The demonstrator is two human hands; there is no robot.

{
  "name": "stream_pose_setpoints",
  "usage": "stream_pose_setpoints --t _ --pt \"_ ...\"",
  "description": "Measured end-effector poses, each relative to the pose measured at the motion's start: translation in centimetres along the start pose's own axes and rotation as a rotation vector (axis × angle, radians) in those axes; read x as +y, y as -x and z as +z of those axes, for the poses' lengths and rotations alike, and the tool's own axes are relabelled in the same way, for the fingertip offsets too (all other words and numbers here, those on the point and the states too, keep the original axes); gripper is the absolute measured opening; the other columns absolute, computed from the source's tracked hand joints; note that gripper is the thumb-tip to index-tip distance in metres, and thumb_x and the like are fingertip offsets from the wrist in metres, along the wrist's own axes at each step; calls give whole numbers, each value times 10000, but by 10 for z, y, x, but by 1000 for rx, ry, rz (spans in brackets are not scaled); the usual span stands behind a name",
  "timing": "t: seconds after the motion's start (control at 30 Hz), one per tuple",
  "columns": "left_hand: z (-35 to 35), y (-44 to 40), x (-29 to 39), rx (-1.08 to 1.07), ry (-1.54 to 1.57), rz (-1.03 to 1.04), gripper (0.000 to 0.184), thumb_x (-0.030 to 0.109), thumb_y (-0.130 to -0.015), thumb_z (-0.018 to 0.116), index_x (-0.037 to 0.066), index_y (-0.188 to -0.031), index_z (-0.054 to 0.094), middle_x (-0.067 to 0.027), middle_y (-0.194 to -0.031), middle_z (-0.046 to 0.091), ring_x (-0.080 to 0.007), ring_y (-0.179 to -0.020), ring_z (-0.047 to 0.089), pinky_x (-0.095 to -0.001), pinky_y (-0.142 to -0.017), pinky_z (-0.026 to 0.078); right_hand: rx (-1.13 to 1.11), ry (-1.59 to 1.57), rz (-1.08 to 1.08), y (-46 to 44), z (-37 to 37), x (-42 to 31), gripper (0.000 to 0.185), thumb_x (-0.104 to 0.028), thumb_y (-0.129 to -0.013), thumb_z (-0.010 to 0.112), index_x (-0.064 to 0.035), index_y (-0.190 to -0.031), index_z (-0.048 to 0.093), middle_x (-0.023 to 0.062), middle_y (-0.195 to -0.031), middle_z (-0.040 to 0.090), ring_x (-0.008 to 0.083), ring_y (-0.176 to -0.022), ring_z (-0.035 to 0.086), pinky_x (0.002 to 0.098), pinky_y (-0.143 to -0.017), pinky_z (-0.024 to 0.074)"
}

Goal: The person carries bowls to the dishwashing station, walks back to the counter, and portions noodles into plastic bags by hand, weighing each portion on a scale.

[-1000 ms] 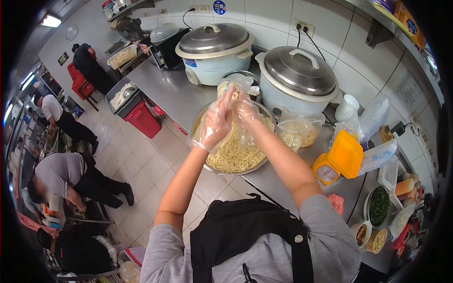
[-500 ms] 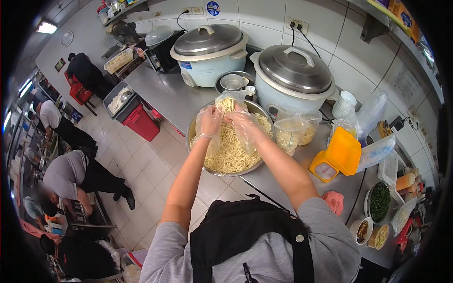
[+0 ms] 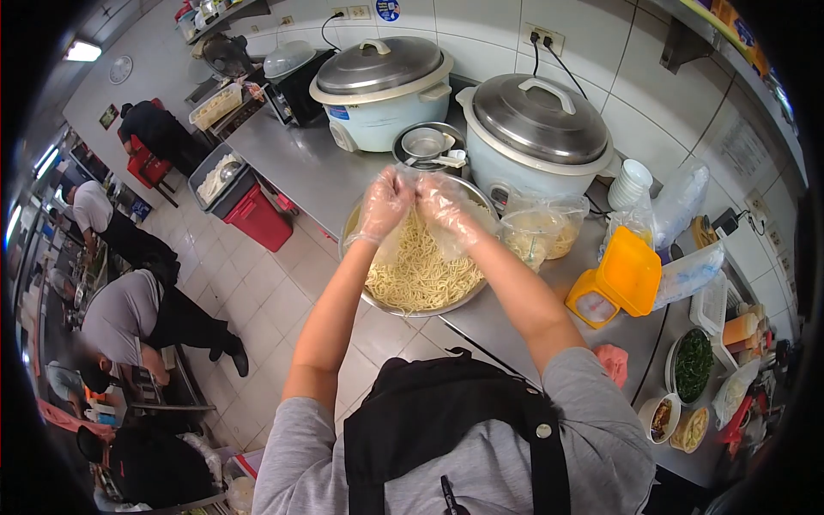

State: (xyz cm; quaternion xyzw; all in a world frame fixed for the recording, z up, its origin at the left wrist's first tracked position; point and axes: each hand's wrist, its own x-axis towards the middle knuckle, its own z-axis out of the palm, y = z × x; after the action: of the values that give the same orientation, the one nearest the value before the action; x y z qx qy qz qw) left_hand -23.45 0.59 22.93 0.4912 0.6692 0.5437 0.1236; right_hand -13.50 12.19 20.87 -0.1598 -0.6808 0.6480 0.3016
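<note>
My left hand [image 3: 385, 206], in a thin clear plastic glove, has its fingers pinched together above the left side of a large steel bowl [image 3: 350, 225]. My right hand [image 3: 446, 209], gloved the same way, is closed close beside it. Between them is a clear plastic bag [image 3: 410, 177], gripped near its top by both hands; much of it is hidden behind the fingers. Pale yellow noodles [image 3: 422, 275] fill the bowl below. Just right of the bowl stand clear bags of noodles [image 3: 536, 236] on the steel counter.
Two lidded rice cookers [image 3: 382, 94] [image 3: 536, 129] stand behind the bowl. A small steel pan [image 3: 425, 142] sits between them. To the right are a yellow scale [image 3: 596, 305], stacked white cups [image 3: 631, 184] and a bowl of greens [image 3: 692, 365]. Several people work at left, near a red bin [image 3: 257, 219].
Both hands have risen slightly and drawn closer together at the bag's top. The noodles seen between my fingers earlier are now out of sight there.
</note>
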Motion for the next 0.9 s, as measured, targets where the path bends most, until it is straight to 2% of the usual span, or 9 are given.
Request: stream_pose_setpoints --t 0.07,0.13,0.23,0.33,0.47,0.63,0.7,0.77,0.9 --pt "0 -13 5 439 -392 82 69 52 -866 629 16 -864 571 -99 -670 541 -268 -639 525 -397 -665 479 -181 958 -166 1 -16 -47 302 -265 -898 659 -33 -1089 693 126 -1046 693 265 -1001 657 377 -905 489" --pt "-8 -19 17 532 -360 152 46 16 -845 599 28 -887 590 -153 -705 557 -353 -671 545 -413 -678 496 -125 805 -204 6 -20 -48 474 -318 -852 727 -13 -1204 638 178 -1140 682 327 -1057 652 401 -925 489" --pt "-31 -39 11 123 -551 264 103 50 -809 592 22 -880 661 -189 -840 643 -375 -760 629 -452 -724 528 -185 749 -101 37 -12 -49 887 -433 -742 796 -28 -1443 431 210 -1218 633 369 -1194 579 444 -1003 443" --pt "-14 -47 10 186 -882 137 149 110 -813 588 21 -861 697 -198 -887 681 -389 -840 676 -470 -762 546 -138 847 -196 36 -22 28 806 -435 -801 729 -26 -1438 452 216 -1292 612 371 -1256 541 437 -1074 398" --pt "-35 -54 9 63 -1023 -21 185 134 -857 570 27 -850 720 -235 -989 700 -385 -925 699 -450 -808 571 -174 1025 50 44 -32 -32 702 -426 -849 653 -59 -1427 494 219 -1341 584 371 -1286 516 431 -1104 369" --pt "-56 -68 -5 -108 -910 97 367 59 -794 560 -13 -1131 688 -275 -1076 675 -413 -969 675 -446 -837 556 -309 986 -201 11 -61 -58 453 -233 -909 636 -68 -1324 562 127 -1124 677 311 -1027 633 408 -936 480" --pt "-59 -66 7 -148 -980 182 415 38 -804 544 -3 -1199 662 -244 -1079 692 -379 -959 688 -426 -840 557 -154 214 -109 17 -55 -89 314 -150 -867 637 -50 -1164 661 63 -968 696 193 -832 681 327 -723 546" --pt "-58 -64 29 -186 -1046 271 467 16 -813 529 7 -1267 635 -213 -1082 709 -345 -950 702 -406 -843 558 -147 91 -83 25 -40 -124 308 -136 -871 624 -32 -1158 662 56 -924 684 149 -809 658 305 -718 538" --pt "-55 -57 78 -318 -286 -81 478 -6 -856 515 16 -1327 596 -96 -1051 700 -180 -859 680 -303 -771 552 -208 120 -67 9 -26 -130 357 -178 -899 635 -2 -1209 638 60 -960 668 125 -854 635 297 -790 532"
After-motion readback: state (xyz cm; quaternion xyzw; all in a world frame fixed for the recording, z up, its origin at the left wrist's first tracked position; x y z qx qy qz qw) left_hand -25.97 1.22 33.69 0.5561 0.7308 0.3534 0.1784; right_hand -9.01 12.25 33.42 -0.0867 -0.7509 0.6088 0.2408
